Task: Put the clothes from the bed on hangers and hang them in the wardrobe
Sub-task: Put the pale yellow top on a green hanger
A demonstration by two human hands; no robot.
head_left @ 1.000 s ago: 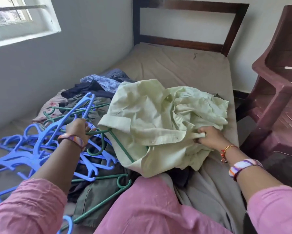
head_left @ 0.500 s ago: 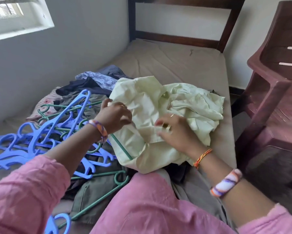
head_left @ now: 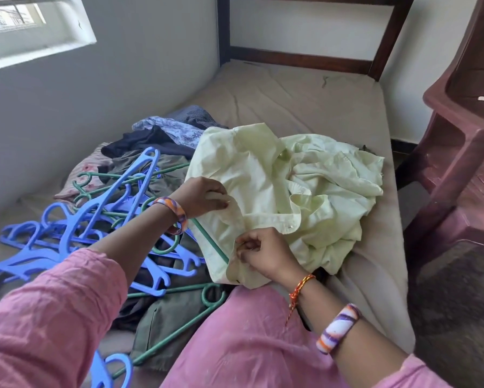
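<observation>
Nearest the camera, pink sleeves and a pink-clad lap (head_left: 243, 340) fill the bottom edge, hiding the near end of the bed (head_left: 305, 107). A green hanger (head_left: 176, 331) lies across an olive garment (head_left: 162, 326) just left of the lap, its far end lost under the blue pile. The right hand (head_left: 263, 254) pinches the near edge of the pale green shirt (head_left: 313, 191), fingers curled tight on the cloth; what the fingertips hold beyond fabric is too small to tell. The left hand (head_left: 201, 196) grips the shirt's left edge, thumb and fingers closed over a fold. Between the hands a green hanger bar (head_left: 207, 239) runs under the shirt, the rest of it hidden inside. The shirt lies crumpled mid-bed. To its left a tangle of blue hangers (head_left: 76, 233) and more green ones covers dark clothes (head_left: 148, 141), whose shapes are hard to sort. Farther off sit the bare mattress, the dark headboard (head_left: 296, 58), a window (head_left: 34, 26) cut off at left and a maroon plastic chair (head_left: 464, 141) cut off at right.
</observation>
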